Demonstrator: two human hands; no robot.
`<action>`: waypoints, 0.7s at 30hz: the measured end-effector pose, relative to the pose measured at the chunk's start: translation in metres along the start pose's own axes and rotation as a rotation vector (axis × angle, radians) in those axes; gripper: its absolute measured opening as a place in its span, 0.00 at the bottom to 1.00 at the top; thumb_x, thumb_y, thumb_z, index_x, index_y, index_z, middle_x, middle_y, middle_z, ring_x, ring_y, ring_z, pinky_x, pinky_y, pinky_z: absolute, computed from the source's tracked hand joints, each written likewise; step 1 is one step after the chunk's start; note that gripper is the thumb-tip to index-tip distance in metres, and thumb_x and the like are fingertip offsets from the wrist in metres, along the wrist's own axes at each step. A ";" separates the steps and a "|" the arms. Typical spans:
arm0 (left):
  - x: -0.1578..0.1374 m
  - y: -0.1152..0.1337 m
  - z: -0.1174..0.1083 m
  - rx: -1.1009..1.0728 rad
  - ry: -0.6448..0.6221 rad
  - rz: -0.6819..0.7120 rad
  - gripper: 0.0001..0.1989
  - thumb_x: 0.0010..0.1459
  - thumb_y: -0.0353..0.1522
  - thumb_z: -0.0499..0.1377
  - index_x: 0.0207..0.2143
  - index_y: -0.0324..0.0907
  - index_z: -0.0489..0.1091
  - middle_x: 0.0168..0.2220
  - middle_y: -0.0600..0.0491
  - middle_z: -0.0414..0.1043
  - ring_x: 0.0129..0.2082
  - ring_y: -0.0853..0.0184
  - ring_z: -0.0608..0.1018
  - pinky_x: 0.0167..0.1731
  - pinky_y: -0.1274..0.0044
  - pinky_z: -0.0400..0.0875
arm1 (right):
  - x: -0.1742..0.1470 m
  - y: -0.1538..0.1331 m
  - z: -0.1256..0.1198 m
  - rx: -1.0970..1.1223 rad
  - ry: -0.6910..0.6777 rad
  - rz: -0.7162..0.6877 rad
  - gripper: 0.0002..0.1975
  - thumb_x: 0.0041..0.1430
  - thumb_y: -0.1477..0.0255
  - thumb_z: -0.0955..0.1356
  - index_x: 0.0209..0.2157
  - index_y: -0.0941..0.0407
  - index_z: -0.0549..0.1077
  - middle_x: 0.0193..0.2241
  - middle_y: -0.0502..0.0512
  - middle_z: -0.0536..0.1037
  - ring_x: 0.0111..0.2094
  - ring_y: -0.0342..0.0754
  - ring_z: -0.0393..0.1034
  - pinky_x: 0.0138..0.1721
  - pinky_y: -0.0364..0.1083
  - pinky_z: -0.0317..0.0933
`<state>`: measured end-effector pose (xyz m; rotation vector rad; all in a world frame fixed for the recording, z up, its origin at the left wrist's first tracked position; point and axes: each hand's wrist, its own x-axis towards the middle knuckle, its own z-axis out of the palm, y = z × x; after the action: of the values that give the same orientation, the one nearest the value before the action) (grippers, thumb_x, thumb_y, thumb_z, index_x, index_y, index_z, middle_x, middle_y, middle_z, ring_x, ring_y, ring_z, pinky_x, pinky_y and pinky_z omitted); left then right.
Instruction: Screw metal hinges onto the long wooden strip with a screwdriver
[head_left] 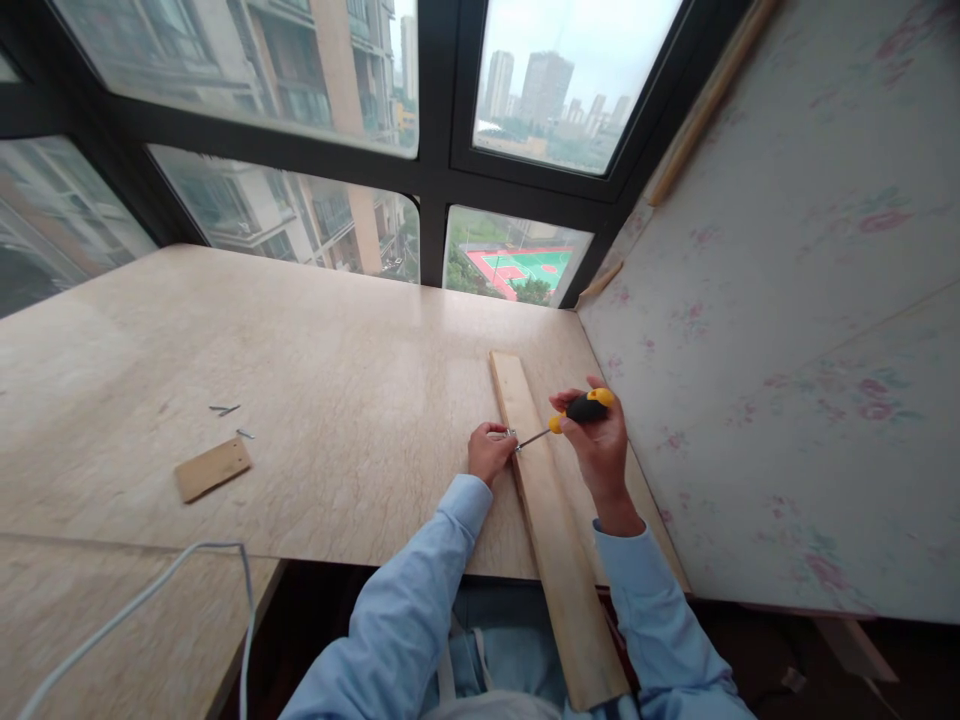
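A long wooden board lies on the stone-look ledge, its near end jutting past the edge toward my lap. My right hand is wrapped round the yellow and black handle of a screwdriver. The screwdriver's shaft slants down to the left, and its tip meets a small metal piece at the board's left edge. My left hand pinches that small metal piece against the board. Its exact kind is too small to make out, and the fingers partly cover it.
Several loose screws lie on the ledge at the left, near a small flat brown piece with holes. A white cable loops at the lower left. Dark-framed windows stand behind; a floral-papered wall borders the right.
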<state>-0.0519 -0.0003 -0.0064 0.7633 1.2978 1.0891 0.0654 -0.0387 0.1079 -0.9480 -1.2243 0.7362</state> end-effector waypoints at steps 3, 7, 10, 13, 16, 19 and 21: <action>0.000 -0.001 0.000 -0.003 -0.002 0.003 0.13 0.39 0.25 0.65 0.31 0.39 0.69 0.21 0.55 0.74 0.21 0.69 0.75 0.21 0.81 0.68 | 0.002 0.003 -0.002 -0.013 -0.035 0.006 0.30 0.52 0.71 0.71 0.56 0.48 0.60 0.39 0.50 0.74 0.40 0.48 0.73 0.49 0.57 0.68; 0.001 -0.002 0.000 0.021 0.001 0.008 0.13 0.39 0.25 0.65 0.31 0.39 0.69 0.22 0.54 0.74 0.23 0.68 0.76 0.21 0.81 0.68 | 0.012 -0.002 -0.005 0.026 -0.045 -0.012 0.29 0.49 0.70 0.70 0.54 0.47 0.62 0.35 0.49 0.72 0.32 0.45 0.70 0.37 0.50 0.70; 0.000 -0.001 -0.001 0.027 0.001 0.003 0.13 0.39 0.25 0.65 0.31 0.39 0.69 0.23 0.53 0.75 0.23 0.68 0.76 0.21 0.80 0.68 | 0.025 -0.014 -0.011 0.050 -0.008 -0.010 0.21 0.50 0.68 0.70 0.47 0.48 0.66 0.30 0.46 0.70 0.25 0.42 0.66 0.27 0.44 0.66; -0.002 0.002 -0.001 -0.005 -0.013 -0.014 0.14 0.39 0.25 0.65 0.31 0.38 0.69 0.24 0.52 0.75 0.23 0.68 0.76 0.21 0.80 0.69 | 0.035 -0.021 -0.019 -0.117 -0.074 0.114 0.12 0.52 0.62 0.70 0.35 0.52 0.68 0.19 0.42 0.64 0.15 0.39 0.58 0.17 0.40 0.54; -0.004 0.006 -0.003 -0.052 -0.032 -0.045 0.16 0.38 0.25 0.67 0.31 0.39 0.68 0.24 0.53 0.74 0.23 0.69 0.75 0.21 0.80 0.69 | 0.037 -0.015 -0.020 -0.519 -0.350 0.288 0.14 0.50 0.59 0.71 0.26 0.55 0.68 0.14 0.43 0.65 0.13 0.39 0.56 0.15 0.40 0.49; -0.005 0.010 -0.004 -0.085 -0.047 -0.069 0.18 0.36 0.26 0.68 0.32 0.39 0.68 0.24 0.54 0.73 0.24 0.69 0.75 0.21 0.80 0.70 | 0.030 0.003 -0.013 -0.904 -0.614 0.288 0.15 0.52 0.61 0.69 0.21 0.56 0.70 0.17 0.49 0.72 0.19 0.43 0.64 0.20 0.41 0.52; -0.005 0.012 -0.004 -0.082 -0.047 -0.072 0.17 0.36 0.26 0.68 0.31 0.39 0.68 0.23 0.55 0.72 0.23 0.69 0.75 0.21 0.79 0.70 | 0.023 0.016 -0.007 -1.047 -0.714 0.280 0.13 0.53 0.64 0.68 0.20 0.56 0.70 0.18 0.51 0.75 0.22 0.44 0.68 0.22 0.41 0.53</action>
<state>-0.0577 -0.0019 0.0056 0.6724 1.2239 1.0542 0.0772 -0.0127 0.1031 -1.8209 -2.2272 0.6516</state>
